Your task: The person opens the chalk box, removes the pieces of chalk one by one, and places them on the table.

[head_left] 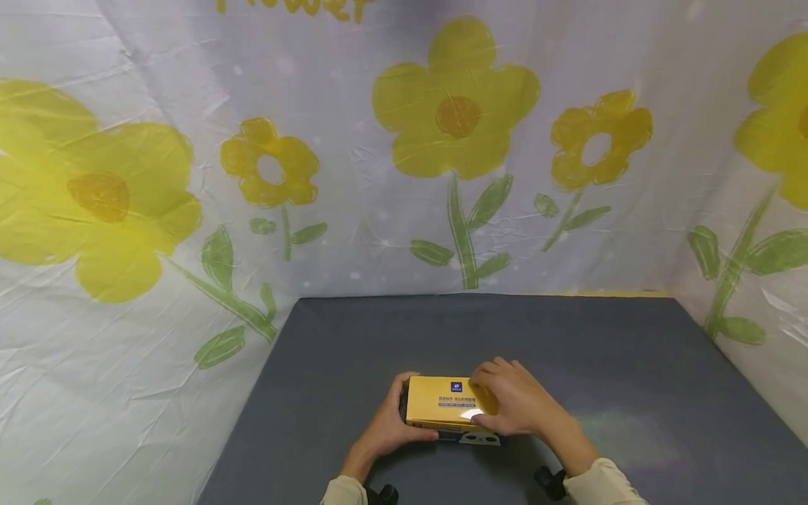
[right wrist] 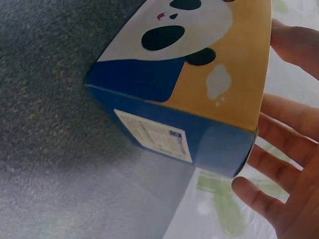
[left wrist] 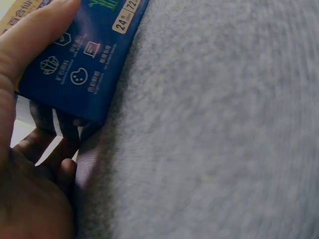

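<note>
A yellow cardboard box [head_left: 435, 403] with dark blue lower sides lies near the front of the dark table. A panda [right wrist: 199, 25] is printed on its front, next to blue panels. My left hand [head_left: 390, 424] grips the left end, thumb along the front face and fingers round the far side. Close up in the left wrist view, the thumb [left wrist: 40, 30] crosses the blue printed face. My right hand [head_left: 514, 400] spans the right part of the top, thumb near the front edge. Its fingers [right wrist: 281, 134] look spread and mostly straight, some tips hidden behind the box's top edge.
The dark grey table [head_left: 379, 330] reaches back to a white curtain [head_left: 353, 245] printed with yellow flowers, which also hangs along both sides. Black wrist straps [head_left: 550, 482] show near both light sleeves. A bright glare patch lies on the box top.
</note>
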Tool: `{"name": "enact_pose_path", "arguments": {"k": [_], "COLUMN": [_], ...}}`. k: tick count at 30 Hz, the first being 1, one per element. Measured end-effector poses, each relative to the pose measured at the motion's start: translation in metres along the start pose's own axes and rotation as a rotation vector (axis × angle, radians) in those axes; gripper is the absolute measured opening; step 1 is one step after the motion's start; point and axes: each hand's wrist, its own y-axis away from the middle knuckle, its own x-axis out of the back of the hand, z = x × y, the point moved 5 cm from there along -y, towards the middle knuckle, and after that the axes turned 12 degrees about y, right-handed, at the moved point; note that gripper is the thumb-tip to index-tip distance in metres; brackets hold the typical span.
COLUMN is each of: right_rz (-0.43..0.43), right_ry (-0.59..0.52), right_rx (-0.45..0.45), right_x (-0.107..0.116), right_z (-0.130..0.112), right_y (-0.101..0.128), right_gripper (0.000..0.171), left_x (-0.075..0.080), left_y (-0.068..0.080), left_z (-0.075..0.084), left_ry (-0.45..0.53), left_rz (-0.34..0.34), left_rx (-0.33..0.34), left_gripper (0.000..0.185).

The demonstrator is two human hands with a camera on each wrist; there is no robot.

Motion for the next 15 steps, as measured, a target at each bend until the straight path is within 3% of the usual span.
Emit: {"name": "enact_pose_path", "arguments": {"k": [15], "right_rz": [-0.051], "right_ry": [-0.093], "right_rx": [0.008], "right_x": [-0.008], "right_z": [-0.0034], "right_y": [-0.0047], "right_gripper": [0.061], "left_x": [-0.0018], "left_y": [-0.0028], "left_z": [-0.0014], "left_ry": [-0.009], "left_rz": [-0.011], "left_rx": [-0.023], "left_gripper": [0.113]}}
